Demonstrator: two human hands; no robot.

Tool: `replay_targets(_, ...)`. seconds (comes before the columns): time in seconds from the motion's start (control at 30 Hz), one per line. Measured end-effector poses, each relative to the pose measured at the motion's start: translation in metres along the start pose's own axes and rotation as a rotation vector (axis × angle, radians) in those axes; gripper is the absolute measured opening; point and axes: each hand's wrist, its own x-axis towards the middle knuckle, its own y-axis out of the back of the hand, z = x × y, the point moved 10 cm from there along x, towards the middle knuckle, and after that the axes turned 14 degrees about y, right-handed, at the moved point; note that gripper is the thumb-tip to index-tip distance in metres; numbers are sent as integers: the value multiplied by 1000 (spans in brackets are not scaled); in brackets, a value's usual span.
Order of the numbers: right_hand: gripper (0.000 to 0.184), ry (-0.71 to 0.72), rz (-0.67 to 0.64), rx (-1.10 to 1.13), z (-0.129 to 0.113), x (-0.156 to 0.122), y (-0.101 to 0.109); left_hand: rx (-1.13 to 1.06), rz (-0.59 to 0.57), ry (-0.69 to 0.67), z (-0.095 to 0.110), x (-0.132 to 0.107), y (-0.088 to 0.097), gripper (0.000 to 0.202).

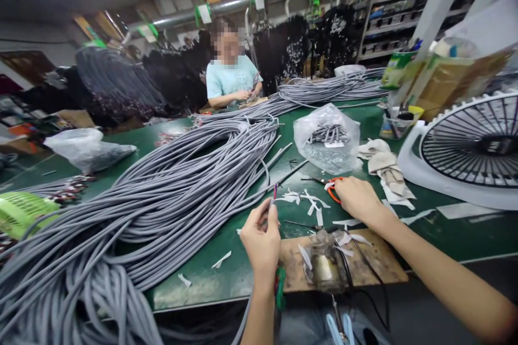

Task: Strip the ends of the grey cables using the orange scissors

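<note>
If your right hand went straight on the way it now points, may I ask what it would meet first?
Most likely the orange-handled scissors, whose handles already lie right at the fingers of the right hand; beyond them, depth is too unclear to say.

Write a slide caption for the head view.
Left hand pinches a cable end with coloured wires beside coiled grey cables; right hand holds orange-handled scissors.

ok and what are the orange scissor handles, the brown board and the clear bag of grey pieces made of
Scissor handles: probably plastic, smooth and evenly orange. Brown board: likely wood, dull and darkly stained; grain is hard to make out. Clear bag: seemingly thin plastic film, glossy and crinkled, with the grey pieces showing through.
</note>
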Motion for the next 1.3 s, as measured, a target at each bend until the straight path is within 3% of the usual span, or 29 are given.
replay_targets(0.1, 19, 6, 11, -19, 2, 3, -1, -46, -35, 20, 1, 0, -1, 32)
replay_targets(0.2, 19, 54, 184, 12, -3, 5, 12, -168, -119, 91, -1, 1, -5, 30)
replay_targets(0.33, 15, 358, 557, 228, -39, -4, 41, -405, -216, 194, -4, 5, -9, 28)
replay_targets(0.47, 15, 593, 664, 265, -78, -12, 54, -546, -256, 281, -8, 8, -11, 28)
replay_targets(0.7, 11, 687, 713, 117, -112, -8, 60, -571, -288, 305, -14, 7, -16, 24)
replay_targets(0.93, 11, 683, 721, 5, -118, -13, 60, -556, -266, 279, -12, 6, -14, 20)
replay_targets(1.03, 19, 652, 717, 197, -108, -13, 59, -515, -232, 264, -12, 6, -12, 22)
replay_targets(1.17, 34, 385, 709, 662, -74, 1, 57, -428, -187, 219, -10, 7, -10, 21)
replay_targets(1.3, 21, 339, 493, 1147, -83, 20, 43, -296, -142, 169, -6, 5, -8, 18)
